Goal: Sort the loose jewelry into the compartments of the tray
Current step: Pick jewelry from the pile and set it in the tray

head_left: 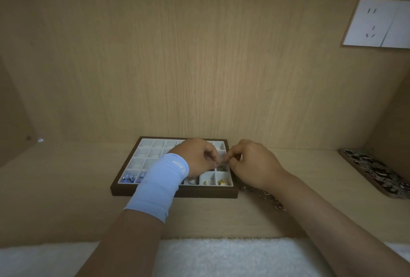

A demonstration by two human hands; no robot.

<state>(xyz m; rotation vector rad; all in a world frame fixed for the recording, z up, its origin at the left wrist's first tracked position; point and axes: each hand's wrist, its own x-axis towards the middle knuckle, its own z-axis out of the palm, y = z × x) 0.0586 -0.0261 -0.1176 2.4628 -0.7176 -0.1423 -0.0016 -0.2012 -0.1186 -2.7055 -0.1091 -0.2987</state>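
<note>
A tiny pale piece [222, 161] is pinched between the fingertips of both hands, left hand [197, 159] & right hand [250, 163]. Their fingers are curled, just above the right-side compts. of the dark wood-framed tray w/ white square compartments [173, 193]. What the piece is can't be made out.

The front row is partly filled: blue bead-like pieces [128, 179] at the left, then a silver ring [193, 180], a small gold piece [206, 182] & a gold crown-shaped piece [222, 182] in the right corner. A heap of loose dark metal jewelry [274, 201] lies unsorted on the pale wooden shelf [66, 199], just beside the tray's right edge & partly hidden under the right wrist.

Risks, as judged:
- If the pinch slips, the piece could be dropped into an occupied compt., or lost in the white fluffy cloth [221, 256] at the shelf's front (hard to spot there).
- The heap could be dragged by the right forearm lying over it.
- Front-row pieces could be snagged by the light blue wrist sleeve [159, 185].

Writing: a small white logo is seen on the sleeve, too blurred to be read. Nothing legible is seen on the white wall socket plate [377, 23].
</note>
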